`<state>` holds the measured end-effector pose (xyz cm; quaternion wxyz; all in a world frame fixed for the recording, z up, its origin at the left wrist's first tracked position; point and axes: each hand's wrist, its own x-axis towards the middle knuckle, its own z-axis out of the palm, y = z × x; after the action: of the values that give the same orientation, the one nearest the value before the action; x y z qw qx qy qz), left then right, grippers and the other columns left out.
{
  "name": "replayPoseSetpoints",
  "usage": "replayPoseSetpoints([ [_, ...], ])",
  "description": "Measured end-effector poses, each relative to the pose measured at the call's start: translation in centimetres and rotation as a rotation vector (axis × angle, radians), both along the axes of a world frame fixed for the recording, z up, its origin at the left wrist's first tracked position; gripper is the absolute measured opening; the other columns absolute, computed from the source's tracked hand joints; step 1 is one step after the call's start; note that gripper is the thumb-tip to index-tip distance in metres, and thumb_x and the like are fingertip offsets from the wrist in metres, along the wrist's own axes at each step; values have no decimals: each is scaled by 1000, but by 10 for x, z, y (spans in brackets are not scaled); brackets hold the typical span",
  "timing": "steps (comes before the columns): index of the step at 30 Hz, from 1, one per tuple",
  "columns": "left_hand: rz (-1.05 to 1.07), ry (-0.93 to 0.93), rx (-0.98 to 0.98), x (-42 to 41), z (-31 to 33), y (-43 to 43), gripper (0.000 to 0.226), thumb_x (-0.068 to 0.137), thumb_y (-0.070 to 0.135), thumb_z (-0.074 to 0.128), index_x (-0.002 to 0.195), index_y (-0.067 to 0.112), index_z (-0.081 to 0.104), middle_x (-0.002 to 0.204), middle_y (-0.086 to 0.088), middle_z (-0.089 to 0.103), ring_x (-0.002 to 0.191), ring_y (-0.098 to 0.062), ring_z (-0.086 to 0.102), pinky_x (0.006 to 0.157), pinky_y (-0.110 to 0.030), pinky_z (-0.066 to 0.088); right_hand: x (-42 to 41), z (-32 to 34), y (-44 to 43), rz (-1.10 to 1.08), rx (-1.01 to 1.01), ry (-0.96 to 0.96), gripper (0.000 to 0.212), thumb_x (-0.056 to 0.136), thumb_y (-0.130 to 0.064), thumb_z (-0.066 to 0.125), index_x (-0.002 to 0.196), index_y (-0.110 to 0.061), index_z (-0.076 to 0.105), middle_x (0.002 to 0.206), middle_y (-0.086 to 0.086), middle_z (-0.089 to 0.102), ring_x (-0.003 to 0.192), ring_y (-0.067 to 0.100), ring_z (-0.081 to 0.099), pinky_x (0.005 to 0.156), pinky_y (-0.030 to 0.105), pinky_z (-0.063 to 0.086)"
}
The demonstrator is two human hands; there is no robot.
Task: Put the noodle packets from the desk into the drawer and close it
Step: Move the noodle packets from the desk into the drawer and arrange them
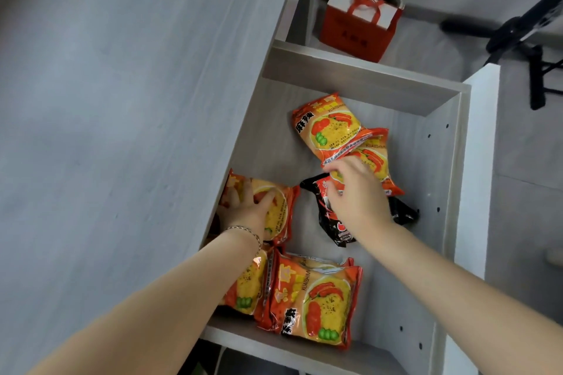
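The drawer (pixel 441 161) stands pulled out from under the grey desk top (pixel 122 100). Several orange noodle packets lie in it. My left hand (pixel 249 210) lies on an orange packet (pixel 280 210) at the drawer's left side, thumb over it, fingers reaching under the desk edge. My right hand (pixel 356 195) holds the lower end of another orange packet (pixel 377 158), which rests on a black packet (pixel 402 213). A further orange packet (pixel 329 128) lies at the back. Two more (pixel 320 304) lie overlapped at the front.
The drawer's white front panel (pixel 481 161) is on the right. Behind the drawer, a red and white gift bag (pixel 359 27) stands on the floor. Black tripod legs (pixel 518 36) stand at the upper right.
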<state>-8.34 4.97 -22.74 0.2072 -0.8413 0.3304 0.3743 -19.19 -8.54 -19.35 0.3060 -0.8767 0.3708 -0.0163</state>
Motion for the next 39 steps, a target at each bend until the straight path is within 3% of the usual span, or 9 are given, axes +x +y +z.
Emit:
replayPoseSetpoints([
  [5, -88, -84, 48, -3, 3, -4, 97, 84, 20, 67, 147, 39, -4, 157, -16, -5, 141, -40, 8, 105, -49, 35, -23, -17, -33, -62, -49, 439, 98, 74, -38, 73, 147, -28, 9, 151, 23, 16, 137, 42, 26, 110, 49, 31],
  [12, 207, 51, -149, -3, 20, -11, 59, 89, 16, 57, 141, 24, 31, 147, -11, 28, 130, -30, 36, 106, -39, 39, -32, -4, -47, -71, 21, 325, 57, 83, -26, 63, 135, -31, 43, 125, 14, 52, 111, 33, 52, 90, 41, 47],
  [14, 465, 126, -389, 3, 31, -13, 49, 91, 20, 54, 137, 19, 39, 126, -7, 52, 99, -20, 58, 84, -30, 52, -37, 16, -43, -60, 36, 296, 54, 78, -27, 66, 130, -34, 49, 123, 12, 55, 109, 32, 55, 88, 41, 50],
  [18, 711, 149, -681, 5, 53, -14, 42, 95, 24, 48, 136, 18, 41, 78, 13, 51, 56, 4, 40, 48, -8, 36, -47, 59, -31, 127, 236, 184, 52, 72, -22, 70, 120, -39, 58, 124, -1, 53, 110, 20, 54, 89, 31, 47],
  [23, 496, 89, -893, -3, 71, -7, 42, 98, 10, 39, 140, 15, 38, 148, -6, 33, 134, -17, 37, 101, -17, 26, -18, 38, -12, 458, 208, 132, 50, 75, -11, 67, 114, -41, 62, 139, -14, 43, 128, 18, 29, 103, 27, 14],
  [27, 444, 46, -874, -1, 69, 0, 46, 95, -3, 36, 139, 11, 39, 152, -6, 28, 140, -19, 28, 106, -18, 20, 23, 5, 10, 643, 220, 60, 55, 75, -1, 62, 123, -26, 59, 148, -1, 40, 142, 22, 21, 115, 40, 9],
  [30, 372, 10, -777, -3, 66, 4, 54, 93, -6, 36, 144, 11, 31, 155, -7, 24, 143, -20, 23, 113, -23, 20, 38, -13, 24, 745, 196, 159, 84, 75, 6, 58, 145, -27, 25, 158, -2, 18, 147, 20, 0, 118, 42, 2],
  [34, 333, 61, -634, -3, 59, -2, 62, 93, 4, 42, 149, 12, 17, 158, -6, 16, 146, -20, 17, 118, -29, 18, 24, -20, 17, 451, 364, 239, 113, 70, 21, 53, 147, -30, -13, 159, -5, -13, 146, 15, -14, 119, 40, -2],
  [39, -74, 118, -353, 1, 27, -34, 87, 87, 53, 51, 151, 20, 4, 159, -2, 13, 147, -22, 11, 120, -39, 8, -4, -25, 1, 70, 446, 184, 89, 79, 18, 46, 148, -25, 8, 157, 1, 9, 146, 20, 10, 116, 35, 22],
])
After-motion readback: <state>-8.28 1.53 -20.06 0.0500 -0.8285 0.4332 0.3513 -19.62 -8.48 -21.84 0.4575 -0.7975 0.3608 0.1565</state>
